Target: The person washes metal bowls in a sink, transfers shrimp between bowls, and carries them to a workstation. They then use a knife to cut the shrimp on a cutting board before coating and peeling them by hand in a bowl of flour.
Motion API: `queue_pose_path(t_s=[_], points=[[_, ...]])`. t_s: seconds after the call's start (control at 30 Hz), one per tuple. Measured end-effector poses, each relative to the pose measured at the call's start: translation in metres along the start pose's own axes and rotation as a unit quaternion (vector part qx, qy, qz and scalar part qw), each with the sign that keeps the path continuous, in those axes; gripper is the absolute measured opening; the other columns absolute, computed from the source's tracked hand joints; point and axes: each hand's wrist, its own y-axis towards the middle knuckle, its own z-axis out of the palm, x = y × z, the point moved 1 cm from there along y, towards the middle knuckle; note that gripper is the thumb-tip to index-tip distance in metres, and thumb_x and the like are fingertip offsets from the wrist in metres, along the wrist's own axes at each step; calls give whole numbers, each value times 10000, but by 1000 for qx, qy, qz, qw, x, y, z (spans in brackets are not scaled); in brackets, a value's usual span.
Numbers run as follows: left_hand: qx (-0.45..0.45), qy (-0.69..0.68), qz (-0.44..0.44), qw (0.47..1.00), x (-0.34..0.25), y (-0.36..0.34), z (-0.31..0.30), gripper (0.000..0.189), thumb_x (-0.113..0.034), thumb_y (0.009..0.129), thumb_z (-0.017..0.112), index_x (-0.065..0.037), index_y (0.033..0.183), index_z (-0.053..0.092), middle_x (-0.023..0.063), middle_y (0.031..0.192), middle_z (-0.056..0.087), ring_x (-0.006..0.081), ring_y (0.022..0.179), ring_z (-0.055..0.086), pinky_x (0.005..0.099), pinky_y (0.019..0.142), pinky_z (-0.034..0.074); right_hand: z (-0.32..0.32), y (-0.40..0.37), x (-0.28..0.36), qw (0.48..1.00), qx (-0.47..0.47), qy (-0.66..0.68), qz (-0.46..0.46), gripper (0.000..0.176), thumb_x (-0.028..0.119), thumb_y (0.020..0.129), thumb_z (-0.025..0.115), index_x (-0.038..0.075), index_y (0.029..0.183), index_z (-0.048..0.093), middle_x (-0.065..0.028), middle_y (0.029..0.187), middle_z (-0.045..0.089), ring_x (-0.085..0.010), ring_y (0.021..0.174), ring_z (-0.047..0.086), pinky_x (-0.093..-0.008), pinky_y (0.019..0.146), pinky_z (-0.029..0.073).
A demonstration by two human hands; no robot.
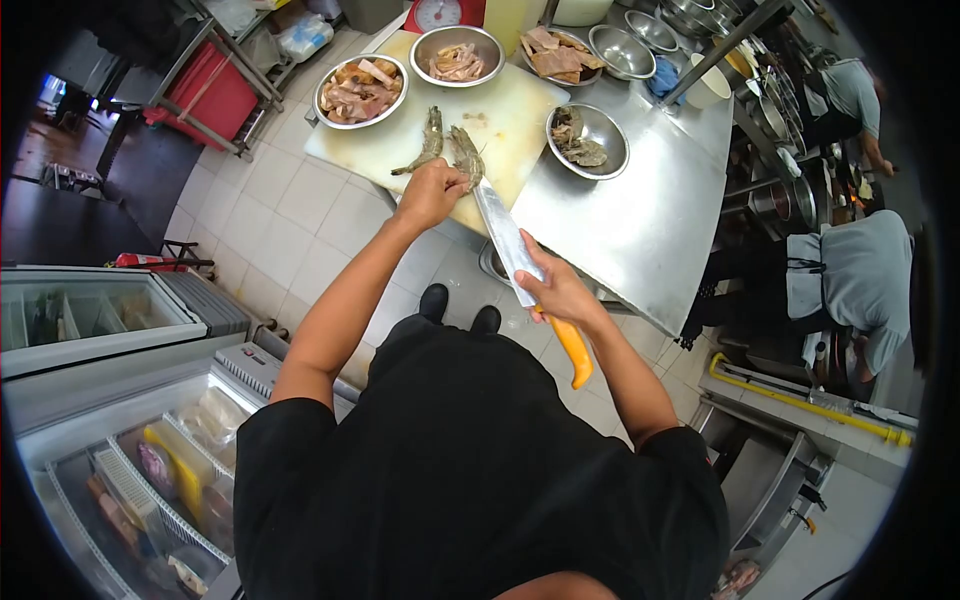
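My left hand [432, 195] pinches the lower end of a grey shrimp [466, 154] on the white cutting board [520, 125]. My right hand [560, 290] grips a large knife [503, 232] near where its blade meets the yellow handle, and the blade's tip touches or lies beside that shrimp. A second shrimp [431, 140] lies just to the left on the board. Right of the board, a metal bowl [622, 158] holds several grey shrimp pieces.
Bowls of pale meat pieces [362, 94] and strips [456, 63] stand at the board's far side. A bowl of flat slices [560, 55] is behind. Co-workers [855, 270] stand at the right. An open chest freezer [130, 470] is at lower left.
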Motion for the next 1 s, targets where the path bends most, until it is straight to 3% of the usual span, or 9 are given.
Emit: queue_pose_path(t_s=[0.07, 0.13, 0.27, 0.4, 0.57, 0.63, 0.73, 0.83, 1.0], points=[[-6, -4, -8, 1000, 2, -2, 1, 138, -94, 784, 703, -54, 914, 727, 94, 726, 558, 212, 676, 574, 324, 656, 467, 5, -3, 2, 1000, -4, 23, 8, 635, 156, 956, 520, 209, 1498, 193, 3, 713, 497, -85, 455, 468, -236, 420, 412], [-15, 16, 38, 999, 2, -1, 0, 141, -90, 783, 701, -52, 917, 725, 96, 724, 556, 211, 674, 577, 321, 650, 468, -6, -13, 9, 1000, 4, -4, 21, 637, 157, 958, 519, 210, 1499, 187, 0, 714, 497, -86, 454, 469, -236, 417, 408], [0, 30, 46, 998, 0, -1, -1, 149, -88, 784, 699, -50, 926, 722, 102, 721, 557, 215, 665, 583, 325, 637, 471, -13, -10, 10, 1000, 20, -21, 8, 640, 160, 959, 522, 214, 1499, 184, 0, 678, 495, -83, 449, 475, -237, 406, 404], [-37, 6, 6, 999, -2, -7, 6, 146, -91, 785, 699, -44, 921, 721, 106, 720, 568, 220, 648, 590, 326, 632, 477, 8, 2, 2, 1000, 1, 9, -2, 619, 163, 958, 525, 216, 1492, 217, 7, 638, 497, -81, 441, 473, -239, 404, 405], [-59, -3, -3, 998, -9, 13, 13, 143, -114, 779, 713, -34, 898, 721, 131, 768, 632, 213, 669, 628, 313, 646, 495, -16, 3, 10, 998, -55, -21, -3, 611, 155, 954, 534, 230, 1485, 242, 5, 648, 515, -77, 436, 466, -238, 399, 399], [17, -27, -15, 999, -13, 24, 8, 158, -126, 751, 707, -34, 879, 720, 181, 812, 657, 293, 730, 653, 367, 673, 504, -24, 0, 17, 998, -57, -35, 2, 621, 154, 946, 547, 226, 1485, 246, 3, 675, 514, -73, 437, 457, -239, 401, 398], [53, -23, -65, 996, -16, 27, 5, 156, -129, 752, 712, -28, 870, 716, 176, 812, 670, 281, 742, 664, 353, 690, 516, -19, 2, 11, 997, -59, -47, 8, 621, 151, 945, 547, 226, 1485, 248, -1, 674, 505, -76, 436, 448, -245, 410, 401], [36, -3, -24, 999, -13, 26, 7, 143, -121, 755, 711, -30, 866, 717, 170, 803, 680, 266, 741, 673, 337, 692, 522, -20, -8, 11, 998, -42, -31, 21, 618, 144, 946, 541, 220, 1485, 248, 0, 667, 494, -78, 439, 448, -245, 414, 406], [39, -10, -37, 999, -16, 24, 7, 139, -119, 758, 722, -22, 857, 716, 150, 775, 665, 243, 703, 663, 325, 665, 517, -22, -10, 0, 1000, -17, -15, 18, 632, 134, 937, 536, 194, 1488, 232, -17, 678, 520, -83, 436, 470, -249, 415, 419]])
